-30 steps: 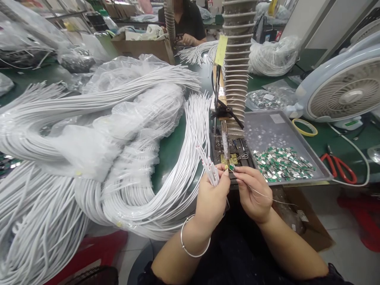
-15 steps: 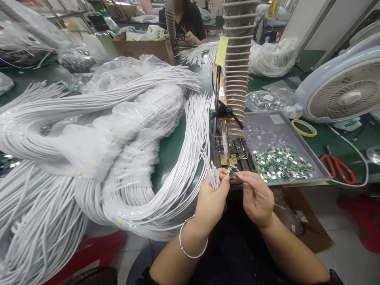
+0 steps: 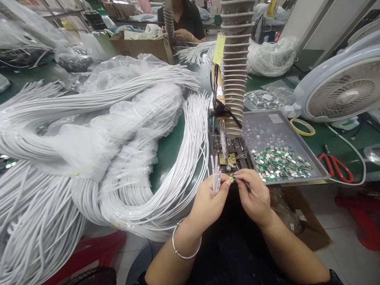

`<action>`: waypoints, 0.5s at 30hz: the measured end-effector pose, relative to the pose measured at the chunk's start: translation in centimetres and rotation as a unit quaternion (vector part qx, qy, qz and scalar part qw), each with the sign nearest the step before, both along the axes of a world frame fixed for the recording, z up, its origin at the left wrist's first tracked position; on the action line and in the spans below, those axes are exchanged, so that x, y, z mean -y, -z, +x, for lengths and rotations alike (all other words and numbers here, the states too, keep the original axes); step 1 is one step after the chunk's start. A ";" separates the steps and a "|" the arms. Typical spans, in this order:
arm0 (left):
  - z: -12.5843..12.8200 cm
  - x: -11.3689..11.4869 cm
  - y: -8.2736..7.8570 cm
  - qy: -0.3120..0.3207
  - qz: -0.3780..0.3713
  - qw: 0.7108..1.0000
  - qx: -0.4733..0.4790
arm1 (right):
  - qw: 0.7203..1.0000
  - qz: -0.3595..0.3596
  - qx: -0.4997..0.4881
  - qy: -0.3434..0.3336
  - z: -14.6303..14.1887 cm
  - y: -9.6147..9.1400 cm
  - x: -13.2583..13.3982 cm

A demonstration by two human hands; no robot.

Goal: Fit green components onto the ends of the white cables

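The left hand (image 3: 208,208) gripped white cables (image 3: 215,178), the right hand (image 3: 253,198) pinched a green part (image 3: 233,179); many cables (image 3: 166,190) remained.

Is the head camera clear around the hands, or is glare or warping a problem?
Head view: even lighting, no hard shadows; glare on the plastic bag; the wide lens bends the fan; the left hand, its white wires and right hand look sharp, but the tiny green piece pinched there is too small to read.
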State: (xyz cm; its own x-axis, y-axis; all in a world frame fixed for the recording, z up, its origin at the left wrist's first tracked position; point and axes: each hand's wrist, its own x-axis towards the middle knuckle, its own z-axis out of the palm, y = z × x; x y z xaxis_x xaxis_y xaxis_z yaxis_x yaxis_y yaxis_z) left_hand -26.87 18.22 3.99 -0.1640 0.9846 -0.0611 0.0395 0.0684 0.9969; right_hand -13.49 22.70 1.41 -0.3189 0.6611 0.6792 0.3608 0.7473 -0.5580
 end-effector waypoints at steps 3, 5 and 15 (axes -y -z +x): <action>-0.2 0.0 -0.1 0.020 -0.009 1.000 0.018 | 1.000 0.004 -0.003 -0.028 -0.1 0.0 0.0; -0.2 0.0 -0.2 0.019 -0.013 0.999 0.039 | 1.000 0.002 -0.007 -0.030 -0.1 0.1 0.1; -0.3 -0.6 -0.7 -0.034 -0.030 0.998 0.050 | 0.996 -0.046 -0.073 0.003 -0.3 0.6 0.4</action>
